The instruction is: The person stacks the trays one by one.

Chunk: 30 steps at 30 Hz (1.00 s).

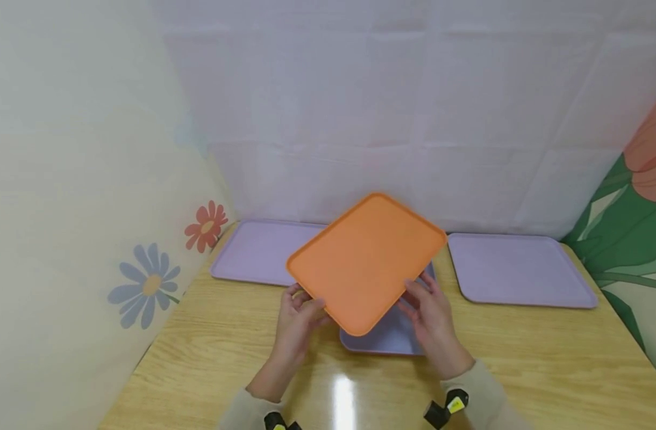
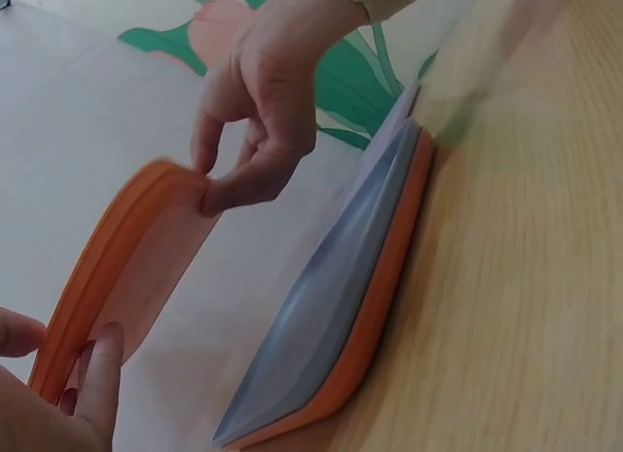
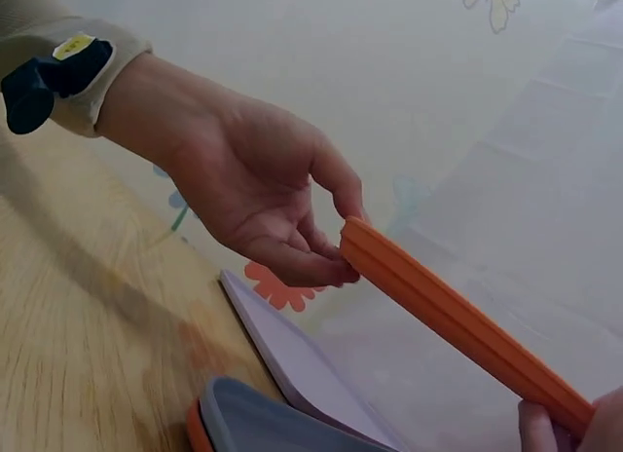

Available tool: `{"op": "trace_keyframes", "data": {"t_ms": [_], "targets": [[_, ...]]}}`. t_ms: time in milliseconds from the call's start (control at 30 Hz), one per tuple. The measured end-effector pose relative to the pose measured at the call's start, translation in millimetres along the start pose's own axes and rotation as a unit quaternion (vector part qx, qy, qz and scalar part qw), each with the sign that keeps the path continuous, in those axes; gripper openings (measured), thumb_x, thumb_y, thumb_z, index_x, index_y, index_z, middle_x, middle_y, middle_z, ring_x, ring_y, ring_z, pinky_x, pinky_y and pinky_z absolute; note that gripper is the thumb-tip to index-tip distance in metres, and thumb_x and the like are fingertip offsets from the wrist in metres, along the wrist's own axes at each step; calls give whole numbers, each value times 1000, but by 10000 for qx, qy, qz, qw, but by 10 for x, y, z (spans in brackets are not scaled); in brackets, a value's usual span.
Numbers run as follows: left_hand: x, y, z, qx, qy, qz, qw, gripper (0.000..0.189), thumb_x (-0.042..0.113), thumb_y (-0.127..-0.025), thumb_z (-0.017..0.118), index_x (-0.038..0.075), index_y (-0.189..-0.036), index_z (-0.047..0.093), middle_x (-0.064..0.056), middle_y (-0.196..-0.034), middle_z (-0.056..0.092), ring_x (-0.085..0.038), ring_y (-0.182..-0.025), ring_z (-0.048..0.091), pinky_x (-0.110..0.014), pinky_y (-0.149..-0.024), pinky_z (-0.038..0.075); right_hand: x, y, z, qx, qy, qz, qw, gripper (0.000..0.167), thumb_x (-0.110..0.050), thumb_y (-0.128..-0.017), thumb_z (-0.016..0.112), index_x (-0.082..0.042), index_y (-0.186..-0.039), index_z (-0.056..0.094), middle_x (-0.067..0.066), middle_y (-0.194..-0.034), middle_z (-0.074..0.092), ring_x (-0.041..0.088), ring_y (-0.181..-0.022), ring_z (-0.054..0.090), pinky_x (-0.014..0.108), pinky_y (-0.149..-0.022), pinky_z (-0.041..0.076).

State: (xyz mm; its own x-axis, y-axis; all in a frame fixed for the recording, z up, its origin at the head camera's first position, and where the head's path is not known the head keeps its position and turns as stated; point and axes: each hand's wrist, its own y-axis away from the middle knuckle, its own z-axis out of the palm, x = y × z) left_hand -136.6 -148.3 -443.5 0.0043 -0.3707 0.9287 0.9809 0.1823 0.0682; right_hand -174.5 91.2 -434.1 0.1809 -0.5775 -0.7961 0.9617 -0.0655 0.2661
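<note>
An orange tray (image 1: pixel 368 263) is held up off the table, turned at an angle. My left hand (image 1: pixel 298 325) pinches its near-left edge, thumb on top and fingers below. The right hand (image 1: pixel 430 316) grips the edge at the near right, also seen at the lower left of the left wrist view across from the other hand. Under the raised tray, a grey-blue tray (image 1: pixel 387 340) lies on the table, partly hidden. In the left wrist view, a second orange tray (image 2: pixel 384 320) shows directly beneath this grey-blue one, stacked with it.
A light purple tray (image 1: pixel 263 254) lies at the back left of the wooden table (image 1: pixel 210 346), its right part covered by the orange tray. Another purple tray (image 1: pixel 521 269) sits at the back right. A white cloth (image 1: pixel 403 107) hangs behind the table, with flower-printed sheets at both sides.
</note>
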Motion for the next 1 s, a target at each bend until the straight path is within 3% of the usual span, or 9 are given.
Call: {"op": "trace_keyframes", "data": {"t_ms": [233,333,433,533,633,733,867,1000], "targets": [[134,-103,-170,-225,-204,-553,9980,45,20,-100,59,4,-135,37,-9,-113,57,-20,-88,65,-44,-79,62,-172,-95,-222,-236,397,302,9985,61,0,-98,52,-4,-155,32,-8,-84,69,10,-77,68,25,-68,59],[216,-184,-261,-517,-610,-710,9943,43,25,-102,56,2,-133,39,-9,-116,56,-18,-90,66,-44,-79,62,-262,-119,-338,-490,658,450,9956,64,-1,-99,52,-3,-158,26,-8,-86,69,10,-79,68,25,-70,59],[291,-258,-341,-1044,-1234,-892,9828,45,27,-102,55,0,-135,41,-10,-118,58,-17,-95,65,-42,-81,60,-342,-146,-449,-753,925,532,9914,67,-1,-99,52,0,-159,22,-7,-87,70,9,-81,68,26,-73,60],[343,-326,-389,-1622,-1785,-1056,9647,50,27,-101,56,-2,-139,41,-10,-122,59,-18,-99,64,-40,-84,58,-406,-173,-542,-992,1152,560,9868,66,1,-98,52,3,-157,23,-6,-87,71,10,-81,69,26,-74,60],[365,-402,-388,-1996,-2041,-1111,9519,54,26,-101,58,-3,-143,42,-12,-128,58,-20,-102,63,-41,-87,58,-462,-198,-614,-1247,1295,570,9821,62,2,-98,51,5,-155,25,-5,-88,72,10,-80,70,27,-71,61],[366,-479,-346,-2314,-2095,-1078,9439,56,24,-101,58,-2,-147,40,-17,-133,57,-22,-105,64,-44,-90,58,-511,-221,-670,-1571,1455,545,9753,63,2,-99,50,8,-155,21,-5,-89,72,11,-80,70,28,-70,61],[332,-559,-259,-2559,-2086,-1036,9382,60,17,-101,57,1,-154,33,-19,-130,56,-22,-104,64,-47,-88,58,-556,-254,-736,-1942,1652,577,9652,70,1,-100,49,11,-157,9,-7,-91,73,10,-83,71,29,-72,61],[267,-606,-182,-2515,-2164,-1043,9376,68,9,-96,61,4,-156,30,-14,-120,53,-19,-98,62,-45,-79,61,-588,-307,-792,-2163,1801,697,9571,72,0,-100,50,11,-157,5,-7,-94,73,9,-86,71,30,-74,61]]}}
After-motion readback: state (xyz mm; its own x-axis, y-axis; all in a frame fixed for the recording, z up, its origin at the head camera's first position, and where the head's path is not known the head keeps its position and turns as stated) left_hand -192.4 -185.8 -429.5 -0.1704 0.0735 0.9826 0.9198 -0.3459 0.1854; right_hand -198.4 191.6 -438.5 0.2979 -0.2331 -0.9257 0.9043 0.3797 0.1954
